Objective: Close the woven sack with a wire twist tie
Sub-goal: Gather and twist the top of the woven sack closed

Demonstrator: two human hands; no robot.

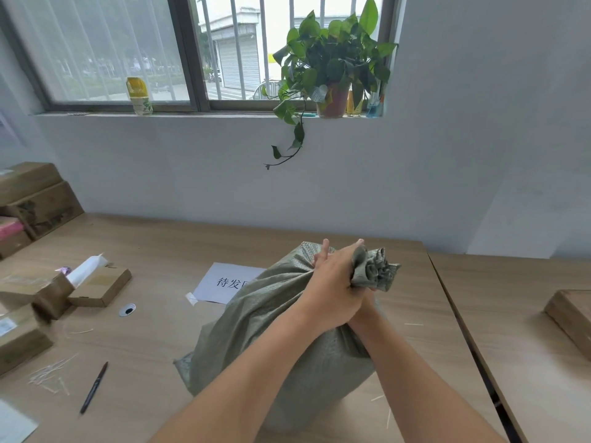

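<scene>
A grey-green woven sack (275,340) stands full on the wooden table (160,346). Its mouth is gathered into a crumpled bunch (375,270) that sticks out to the right. My left hand (332,282) is wrapped over the neck just below the bunch. My right hand (364,306) grips the same neck from underneath and is mostly hidden by the left; fingertips (321,252) poke out behind. Thin pale strands that look like wire ties (48,374) lie loose at the table's left, with single ones to the right of the sack (413,324). No tie shows on the neck.
Cardboard boxes (99,287) crowd the table's left side. A black pen (94,388) lies front left, near a round cable hole (127,310). A printed sheet (224,281) lies behind the sack. A second table with a box (572,318) adjoins on the right. A potted plant (332,68) sits on the windowsill.
</scene>
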